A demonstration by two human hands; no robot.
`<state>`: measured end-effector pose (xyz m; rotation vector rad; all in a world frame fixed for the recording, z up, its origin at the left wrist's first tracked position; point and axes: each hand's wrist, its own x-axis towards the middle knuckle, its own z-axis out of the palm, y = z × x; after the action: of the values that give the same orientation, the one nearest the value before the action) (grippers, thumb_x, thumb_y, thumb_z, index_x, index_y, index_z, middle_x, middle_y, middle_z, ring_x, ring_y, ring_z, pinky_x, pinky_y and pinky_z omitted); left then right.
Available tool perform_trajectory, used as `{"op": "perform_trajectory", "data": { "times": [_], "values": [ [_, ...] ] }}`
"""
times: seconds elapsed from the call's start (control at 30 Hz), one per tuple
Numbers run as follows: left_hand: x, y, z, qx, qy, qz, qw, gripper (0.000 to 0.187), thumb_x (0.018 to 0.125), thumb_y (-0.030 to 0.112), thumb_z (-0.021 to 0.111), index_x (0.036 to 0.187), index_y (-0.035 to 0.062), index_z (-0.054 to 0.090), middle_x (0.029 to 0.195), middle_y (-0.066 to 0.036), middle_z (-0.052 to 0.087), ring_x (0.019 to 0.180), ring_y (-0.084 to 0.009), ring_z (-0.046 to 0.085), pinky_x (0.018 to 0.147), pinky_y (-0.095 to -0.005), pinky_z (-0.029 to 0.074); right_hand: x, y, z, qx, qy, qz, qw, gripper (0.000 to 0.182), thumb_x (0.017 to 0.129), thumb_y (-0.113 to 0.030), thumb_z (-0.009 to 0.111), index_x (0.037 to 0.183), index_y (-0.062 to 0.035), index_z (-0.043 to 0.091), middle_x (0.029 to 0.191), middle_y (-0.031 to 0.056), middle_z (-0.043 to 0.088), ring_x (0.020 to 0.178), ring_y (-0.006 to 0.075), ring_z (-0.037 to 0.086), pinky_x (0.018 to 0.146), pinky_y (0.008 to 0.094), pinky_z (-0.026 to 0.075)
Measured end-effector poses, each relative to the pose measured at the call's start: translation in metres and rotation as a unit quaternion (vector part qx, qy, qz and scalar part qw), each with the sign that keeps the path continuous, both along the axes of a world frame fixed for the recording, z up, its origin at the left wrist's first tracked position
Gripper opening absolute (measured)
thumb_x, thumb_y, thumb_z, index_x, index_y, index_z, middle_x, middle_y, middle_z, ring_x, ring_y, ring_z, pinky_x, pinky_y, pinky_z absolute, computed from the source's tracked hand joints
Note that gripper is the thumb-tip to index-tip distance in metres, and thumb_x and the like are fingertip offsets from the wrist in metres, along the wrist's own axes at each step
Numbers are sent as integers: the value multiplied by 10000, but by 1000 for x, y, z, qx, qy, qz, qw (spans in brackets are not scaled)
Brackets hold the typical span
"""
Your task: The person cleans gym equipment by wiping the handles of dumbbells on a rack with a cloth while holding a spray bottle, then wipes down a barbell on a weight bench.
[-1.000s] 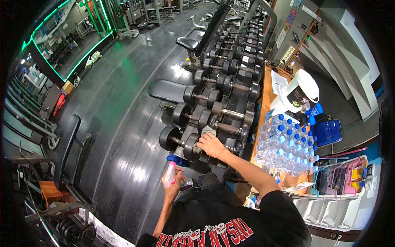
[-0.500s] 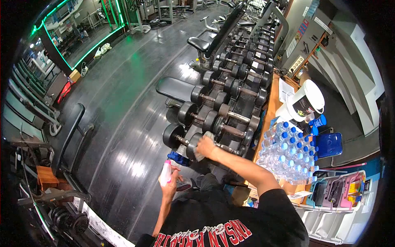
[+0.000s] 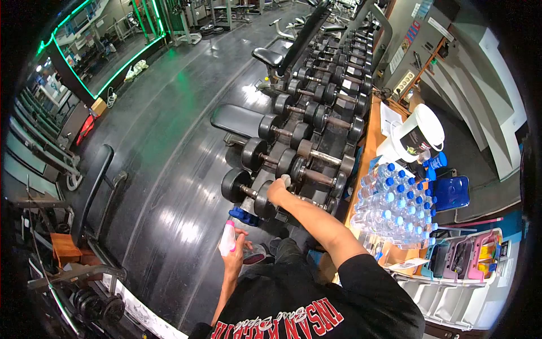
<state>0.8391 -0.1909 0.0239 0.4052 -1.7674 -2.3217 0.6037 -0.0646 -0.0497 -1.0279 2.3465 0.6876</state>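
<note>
My left hand [image 3: 233,257] is closed round a white spray bottle with pink parts [image 3: 227,238], held over the floor in front of my body. Stretched forward, my right hand [image 3: 276,192] grips a pale cloth [image 3: 286,180], mostly hidden behind my fingers. That hand is at the right head of the nearest black dumbbell [image 3: 235,185], which lies on the rack; exact contact is hard to make out. Just below this dumbbell is a small blue dumbbell [image 3: 244,216], right of the spray bottle.
More dumbbells [image 3: 293,134] line the rack ahead. A padded bench [image 3: 239,120] stands left of them. On the right, a wooden counter [image 3: 368,148] bears several water bottles [image 3: 395,206] and a white bucket [image 3: 424,131]. A plastic basket [image 3: 451,261] sits nearer me.
My right hand and the cloth have moved up and slightly away across the dumbbell's right head. The cloth shows less now. My left hand keeps the spray bottle in nearly the same place.
</note>
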Motion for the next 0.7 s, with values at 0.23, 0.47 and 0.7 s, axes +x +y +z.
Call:
{"op": "perform_trajectory", "data": {
  "times": [0.23,0.47,0.7],
  "values": [
    [7,-9,3,-16,1,13,1000,183,953,151,562,1070,25,498,960,-106,577,586,-159,585,652,-342,538,-34,11,42,-142,-150,-102,973,318,787,-297,642,1043,-122,715,1074,83,702,996,320,663,777,464,516],
    [3,-20,-4,-32,-4,4,999,157,956,109,541,1069,8,501,969,-108,581,592,-157,591,666,-341,542,12,38,19,-137,94,9,986,173,832,-207,581,955,-167,697,884,38,698,921,233,657,870,425,458],
    [-5,-24,-1,-48,18,0,999,164,959,115,534,1077,6,498,967,-103,581,589,-155,592,695,-347,538,52,52,-2,-371,164,57,913,259,826,-154,535,1054,-164,659,927,41,651,998,229,591,1075,439,320]
  ]
}}
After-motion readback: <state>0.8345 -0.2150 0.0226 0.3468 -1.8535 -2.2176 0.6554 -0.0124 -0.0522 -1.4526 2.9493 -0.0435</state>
